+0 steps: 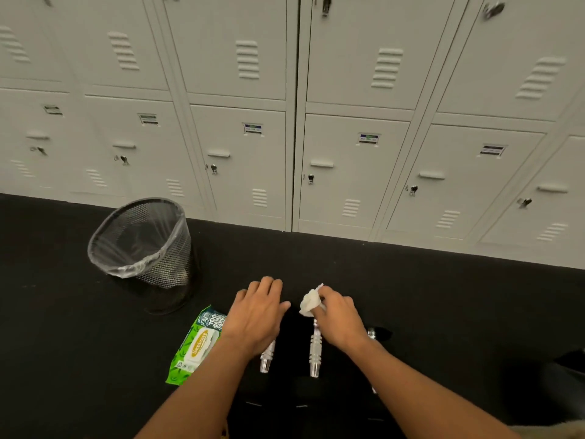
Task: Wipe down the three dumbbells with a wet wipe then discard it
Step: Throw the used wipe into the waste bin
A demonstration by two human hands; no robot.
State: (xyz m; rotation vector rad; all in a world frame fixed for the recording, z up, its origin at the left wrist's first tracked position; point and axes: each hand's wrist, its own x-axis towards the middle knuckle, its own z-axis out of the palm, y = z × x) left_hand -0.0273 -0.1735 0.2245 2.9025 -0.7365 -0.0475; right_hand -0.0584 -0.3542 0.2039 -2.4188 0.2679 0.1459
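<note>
While grey lockers [354, 90] fill the upper frame above black flooring [443, 296], three dumbbells [315, 350] lie bottom centre — left hand [258, 307] flat, fingers relaxed, right hand [337, 315] pinching a crumpled wet wipe [309, 301]. Green pack [198, 346], lower left, reads "Sanicare"; mesh bin [148, 248] beyond.

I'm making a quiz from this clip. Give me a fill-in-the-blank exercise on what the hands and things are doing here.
1. The right hand holds a crumpled white ____.
2. The left hand rests on the far end of the ____ dumbbell.
3. The wipes pack lies on the floor, nearer than the mesh ____.
4. Behind the bin stands a row of grey ____.

Missing: wipe; left; bin; lockers
</note>
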